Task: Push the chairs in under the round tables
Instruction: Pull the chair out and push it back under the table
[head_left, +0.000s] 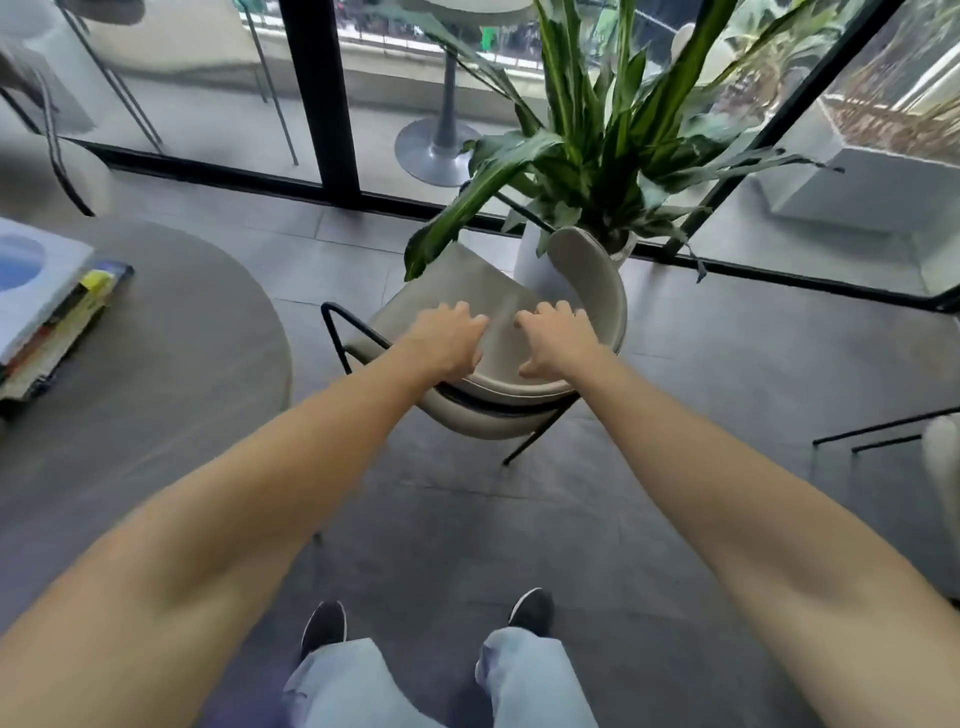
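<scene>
Gripping curved padded chair (582, 291) backrest, both hands.

Both hands, left (451, 338) and right (558, 340), on chair (587, 291) backrest; round table (171, 332) left.

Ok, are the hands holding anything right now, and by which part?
Both hands, left and right, grip the beige padded chair by its curved backrest's top edge.

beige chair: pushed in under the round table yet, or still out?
Out. The chair stands on open floor beside the round table, clear of its edge; both hands, left and right, rest on its backrest.
</scene>
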